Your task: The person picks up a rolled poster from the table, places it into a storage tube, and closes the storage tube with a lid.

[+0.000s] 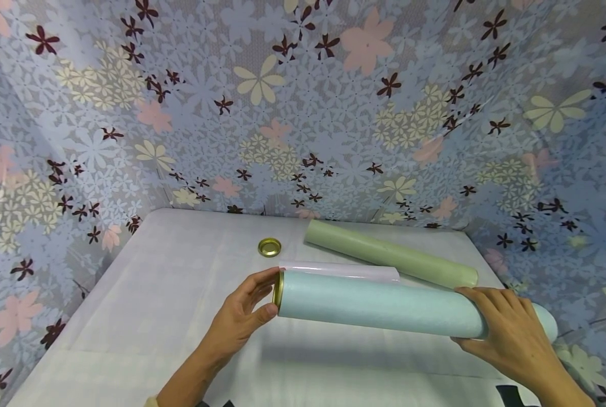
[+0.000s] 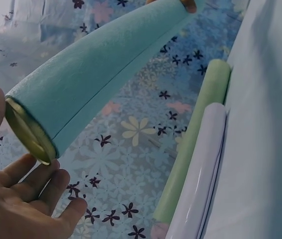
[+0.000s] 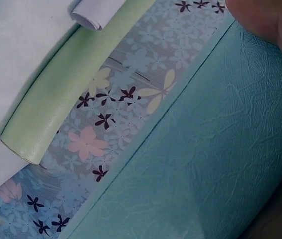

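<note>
A long light-blue cardboard tube (image 1: 384, 302) is held sideways above the table, a gold metal end cap (image 1: 278, 292) at its left end. With thumb and fingertips, my left hand (image 1: 242, 311) pinches the rim of this cap. In the left wrist view the cap (image 2: 29, 132) shows between the thumb and the fingers. My right hand (image 1: 511, 330) grips the tube from above near its right end, and part of the tube is hidden under it. A straight seam runs along the tube's textured blue surface (image 3: 195, 149) in the right wrist view.
Behind the blue tube lie a green tube (image 1: 389, 254) and a rolled white glossy sheet (image 1: 343, 271), the sheet partly hidden by the blue tube. A round gold lid (image 1: 269, 247) lies on the white-covered table (image 1: 181, 271). Flowered cloth (image 1: 303, 113) hangs around the table.
</note>
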A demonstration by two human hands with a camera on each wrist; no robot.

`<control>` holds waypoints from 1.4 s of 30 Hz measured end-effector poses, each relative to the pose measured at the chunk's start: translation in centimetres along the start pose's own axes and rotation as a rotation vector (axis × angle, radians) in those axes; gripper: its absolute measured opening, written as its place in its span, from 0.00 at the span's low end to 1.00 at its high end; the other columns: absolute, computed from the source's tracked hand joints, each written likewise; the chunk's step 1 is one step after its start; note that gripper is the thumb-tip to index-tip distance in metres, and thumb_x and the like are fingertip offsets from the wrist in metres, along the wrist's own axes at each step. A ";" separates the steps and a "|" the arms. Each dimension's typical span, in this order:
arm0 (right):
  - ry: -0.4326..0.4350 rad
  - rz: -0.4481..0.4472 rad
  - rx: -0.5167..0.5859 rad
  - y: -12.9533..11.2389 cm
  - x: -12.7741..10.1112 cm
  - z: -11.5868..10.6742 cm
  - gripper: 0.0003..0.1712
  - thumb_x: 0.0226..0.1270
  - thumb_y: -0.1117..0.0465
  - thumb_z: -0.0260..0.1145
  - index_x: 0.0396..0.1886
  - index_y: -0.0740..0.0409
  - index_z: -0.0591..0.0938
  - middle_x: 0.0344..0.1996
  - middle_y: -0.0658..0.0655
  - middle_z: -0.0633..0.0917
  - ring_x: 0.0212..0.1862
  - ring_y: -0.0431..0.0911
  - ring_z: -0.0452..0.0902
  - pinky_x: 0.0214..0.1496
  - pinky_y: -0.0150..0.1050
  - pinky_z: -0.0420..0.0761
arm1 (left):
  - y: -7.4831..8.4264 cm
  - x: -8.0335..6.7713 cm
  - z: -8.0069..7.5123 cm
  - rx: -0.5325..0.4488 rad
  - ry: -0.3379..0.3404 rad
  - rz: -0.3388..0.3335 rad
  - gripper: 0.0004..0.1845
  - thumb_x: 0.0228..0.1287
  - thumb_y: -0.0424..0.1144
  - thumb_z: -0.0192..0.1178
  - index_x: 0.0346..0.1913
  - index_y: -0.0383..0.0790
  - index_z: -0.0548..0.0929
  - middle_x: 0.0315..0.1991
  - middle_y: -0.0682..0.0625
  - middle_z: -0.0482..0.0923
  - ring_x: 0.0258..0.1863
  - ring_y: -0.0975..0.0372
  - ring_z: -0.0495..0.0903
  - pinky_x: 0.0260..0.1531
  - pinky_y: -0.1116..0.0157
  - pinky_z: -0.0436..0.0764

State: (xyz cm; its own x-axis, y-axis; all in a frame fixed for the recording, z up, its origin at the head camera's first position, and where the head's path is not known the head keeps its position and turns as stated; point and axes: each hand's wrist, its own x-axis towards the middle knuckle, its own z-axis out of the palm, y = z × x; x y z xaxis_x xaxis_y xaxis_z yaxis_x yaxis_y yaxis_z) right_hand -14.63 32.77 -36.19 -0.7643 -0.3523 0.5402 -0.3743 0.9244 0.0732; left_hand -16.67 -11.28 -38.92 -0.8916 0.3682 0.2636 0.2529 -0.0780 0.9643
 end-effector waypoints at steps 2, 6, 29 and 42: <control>0.000 0.000 -0.004 0.0 0.0 0.0 0.57 0.44 0.16 0.32 0.54 0.54 0.77 0.43 0.61 0.80 0.43 0.59 0.72 0.40 0.56 0.66 | 0.0 -0.1 -0.1 0.032 0.021 -0.009 0.28 0.65 0.36 0.58 0.67 0.51 0.65 0.69 0.51 0.63 0.71 0.50 0.58 0.68 0.45 0.59; -0.002 0.002 -0.009 0.1 0.0 0.0 0.58 0.44 0.16 0.32 0.54 0.54 0.77 0.44 0.61 0.80 0.43 0.59 0.72 0.40 0.56 0.66 | 0.0 -0.3 -0.3 0.087 0.048 -0.011 0.27 0.65 0.36 0.59 0.66 0.54 0.67 0.68 0.52 0.65 0.72 0.49 0.57 0.67 0.39 0.56; -0.014 -0.018 -0.027 0.1 0.1 -0.4 0.57 0.45 0.16 0.31 0.56 0.51 0.77 0.44 0.61 0.80 0.44 0.60 0.72 0.45 0.59 0.66 | 0.6 -0.6 -0.3 0.237 0.077 -0.048 0.27 0.62 0.44 0.62 0.65 0.62 0.70 0.65 0.59 0.69 0.70 0.59 0.63 0.68 0.40 0.55; -0.004 -0.037 -0.016 0.4 -0.1 -0.4 0.55 0.46 0.18 0.32 0.56 0.51 0.76 0.45 0.61 0.81 0.44 0.60 0.72 0.45 0.59 0.66 | 0.4 -0.3 0.1 0.282 0.076 -0.080 0.28 0.61 0.46 0.62 0.65 0.59 0.70 0.65 0.56 0.70 0.69 0.56 0.64 0.66 0.40 0.57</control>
State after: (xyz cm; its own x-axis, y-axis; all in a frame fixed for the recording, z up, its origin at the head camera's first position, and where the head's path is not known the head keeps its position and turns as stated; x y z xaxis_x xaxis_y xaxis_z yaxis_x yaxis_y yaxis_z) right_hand -14.47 33.22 -35.89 -0.7521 -0.3865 0.5339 -0.3936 0.9131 0.1065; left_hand -16.25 -11.33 -38.64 -0.9358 0.2914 0.1983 0.2656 0.2130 0.9403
